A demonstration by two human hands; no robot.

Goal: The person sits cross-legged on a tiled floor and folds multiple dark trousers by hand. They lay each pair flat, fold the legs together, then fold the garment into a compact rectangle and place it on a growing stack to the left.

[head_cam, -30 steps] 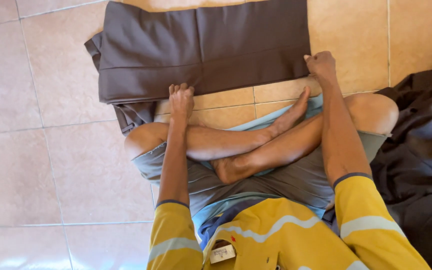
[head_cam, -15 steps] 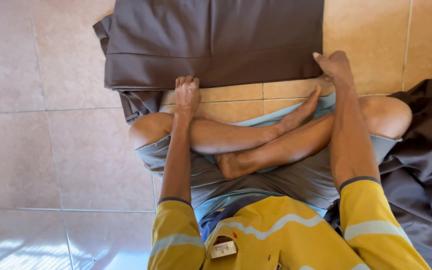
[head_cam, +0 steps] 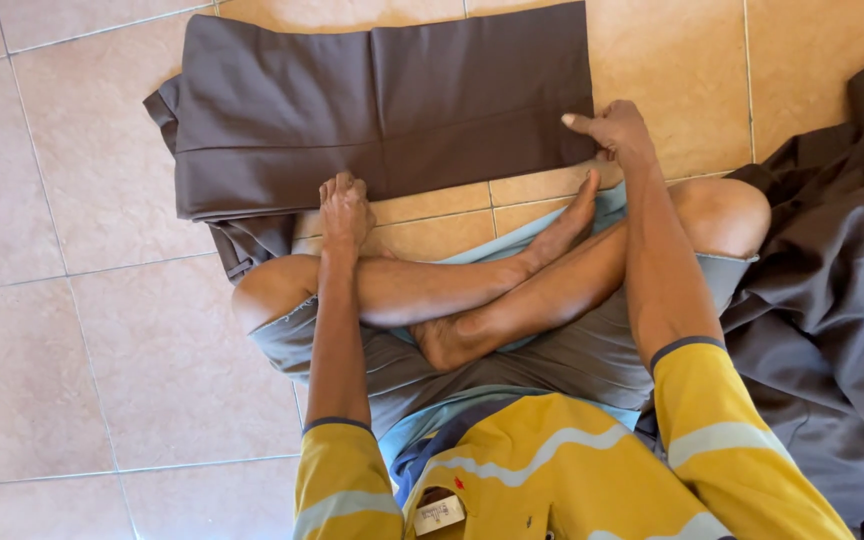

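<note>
The person sits cross-legged, shins crossed, bare feet tucked in front of the body. Both arms reach forward over the legs, nearly straight at the elbow, yellow sleeves ending above the elbows. The left hand point(head_cam: 344, 208) lies palm down ahead of the left knee, fingers point(head_cam: 337, 185) together and pointing forward, its back to the camera. The right hand point(head_cam: 614, 130) lies further forward than the left, beyond the right knee, wrist slightly bent, knuckles up, fingers curled under and thumb stretched toward the left. The right forearm crosses above the right shin and foot.
</note>
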